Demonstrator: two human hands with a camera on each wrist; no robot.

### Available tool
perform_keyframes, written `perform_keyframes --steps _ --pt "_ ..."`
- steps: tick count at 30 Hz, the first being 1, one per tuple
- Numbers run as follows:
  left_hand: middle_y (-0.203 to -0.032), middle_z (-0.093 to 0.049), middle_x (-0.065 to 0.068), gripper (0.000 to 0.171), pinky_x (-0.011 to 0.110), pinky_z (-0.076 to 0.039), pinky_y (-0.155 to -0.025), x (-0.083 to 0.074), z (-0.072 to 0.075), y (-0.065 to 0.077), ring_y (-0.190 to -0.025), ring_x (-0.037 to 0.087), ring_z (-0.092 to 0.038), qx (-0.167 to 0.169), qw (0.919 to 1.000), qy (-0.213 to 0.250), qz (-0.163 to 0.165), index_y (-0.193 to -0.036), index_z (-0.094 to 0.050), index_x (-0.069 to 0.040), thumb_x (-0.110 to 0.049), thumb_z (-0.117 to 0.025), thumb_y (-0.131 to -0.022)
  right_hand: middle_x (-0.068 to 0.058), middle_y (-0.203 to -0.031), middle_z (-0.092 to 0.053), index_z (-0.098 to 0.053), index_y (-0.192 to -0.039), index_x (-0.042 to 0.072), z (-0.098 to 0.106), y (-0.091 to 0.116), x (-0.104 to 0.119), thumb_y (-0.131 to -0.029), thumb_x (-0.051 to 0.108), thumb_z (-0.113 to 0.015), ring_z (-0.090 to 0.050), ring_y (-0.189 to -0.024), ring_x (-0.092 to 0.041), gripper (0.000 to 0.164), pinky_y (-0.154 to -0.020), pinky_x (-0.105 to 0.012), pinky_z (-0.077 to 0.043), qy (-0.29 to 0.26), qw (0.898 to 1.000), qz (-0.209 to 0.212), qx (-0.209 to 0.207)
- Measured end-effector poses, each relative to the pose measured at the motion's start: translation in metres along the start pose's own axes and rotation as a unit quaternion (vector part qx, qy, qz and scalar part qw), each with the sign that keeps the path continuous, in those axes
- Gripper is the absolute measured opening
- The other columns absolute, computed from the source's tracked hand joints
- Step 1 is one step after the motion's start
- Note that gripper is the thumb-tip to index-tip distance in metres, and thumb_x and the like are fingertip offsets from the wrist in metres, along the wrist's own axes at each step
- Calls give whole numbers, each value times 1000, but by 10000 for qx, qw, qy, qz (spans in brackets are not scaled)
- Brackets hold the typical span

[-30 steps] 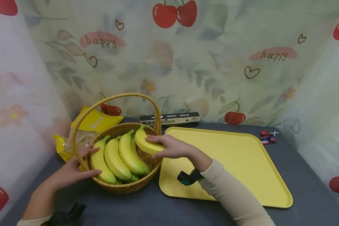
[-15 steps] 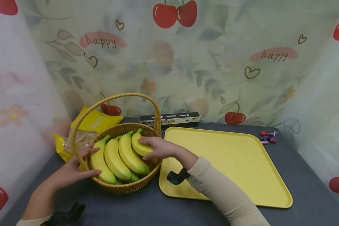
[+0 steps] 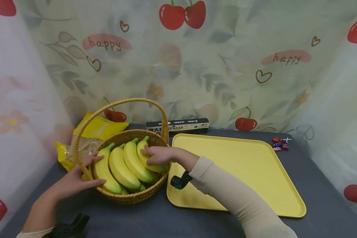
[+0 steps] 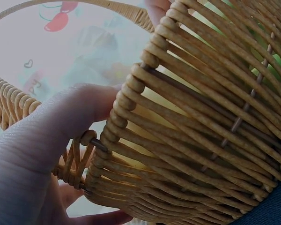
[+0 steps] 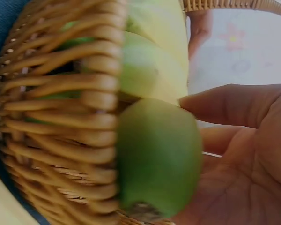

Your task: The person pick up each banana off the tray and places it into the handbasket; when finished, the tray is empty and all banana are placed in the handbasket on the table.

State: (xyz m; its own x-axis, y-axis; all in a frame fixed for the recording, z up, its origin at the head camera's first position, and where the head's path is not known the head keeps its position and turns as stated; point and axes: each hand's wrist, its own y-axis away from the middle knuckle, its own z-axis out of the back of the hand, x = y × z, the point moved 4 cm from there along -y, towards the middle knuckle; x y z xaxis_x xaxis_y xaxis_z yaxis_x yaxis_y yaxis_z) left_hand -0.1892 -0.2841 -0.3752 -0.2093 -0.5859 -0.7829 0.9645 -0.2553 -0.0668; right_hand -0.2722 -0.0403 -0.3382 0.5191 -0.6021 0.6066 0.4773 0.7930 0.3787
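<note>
A round wicker basket (image 3: 134, 198) with a tall hoop handle holds several yellow bananas (image 3: 117, 165), their lower tips greenish. My left hand (image 3: 74, 178) grips the basket's left side by the handle's foot; in the left wrist view its thumb (image 4: 84, 108) crosses the rim, with other fingers lower on the outside. My right hand (image 3: 160, 155) is over the basket's right side, its thumb and fingers around the rightmost banana (image 3: 141, 147). In the right wrist view that banana's green end (image 5: 159, 159) is close beside the woven rim, and the palm is partly visible.
A yellow tray (image 3: 238, 172) lies right of the basket, under the right forearm. Behind the basket are a yellow bag (image 3: 102, 129) and a pasta box (image 3: 193, 125). Small wrapped candies (image 3: 279, 144) lie at the far right. A printed curtain (image 3: 196, 76) surrounds the table.
My right hand has moved left and lowered its banana into the basket beside the others. The left hand has stayed on the basket. The head view has shifted slightly.
</note>
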Motion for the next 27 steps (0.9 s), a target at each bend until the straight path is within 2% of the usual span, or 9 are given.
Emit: perform_keyframes --steps 3,7,19,27 --pt "-153 -8 26 74 72 -16 -97 -1 0 0 -138 51 0 -30 10000 -31 8 -141 -37 -7 -26 -73 -80 -15 -156 4 -14 -148 2 1 -1 1 -96 6 -42 4 -145 -20 59 -117 -31 -7 -85 9997 -103 181" --pt "-153 -9 27 73 72 -15 -98 -2 -1 0 -138 51 1 -59 10000 -22 -15 -141 -38 -7 -26 -74 -80 -13 -157 6 -13 -148 4 0 -2 0 -96 6 -44 6 -145 -19 60 -118 -32 -5 -292 9992 -158 216" --pt "-153 -7 28 74 73 -14 -97 1 1 1 -138 52 2 -25 10000 50 -20 -142 -36 -6 -24 -73 -80 -9 -156 13 -8 -149 7 -12 -5 -9 -99 10 -41 11 -144 -17 60 -118 -33 -4 -842 9964 111 48" --pt "-153 -7 27 74 72 -15 -97 1 0 1 -138 51 1 -47 10000 52 -69 -142 -36 -7 -23 -73 -81 -7 -155 19 -5 -150 10 -19 -5 -12 -100 13 -38 12 -144 -17 60 -118 -35 -4 -810 9966 151 -31"
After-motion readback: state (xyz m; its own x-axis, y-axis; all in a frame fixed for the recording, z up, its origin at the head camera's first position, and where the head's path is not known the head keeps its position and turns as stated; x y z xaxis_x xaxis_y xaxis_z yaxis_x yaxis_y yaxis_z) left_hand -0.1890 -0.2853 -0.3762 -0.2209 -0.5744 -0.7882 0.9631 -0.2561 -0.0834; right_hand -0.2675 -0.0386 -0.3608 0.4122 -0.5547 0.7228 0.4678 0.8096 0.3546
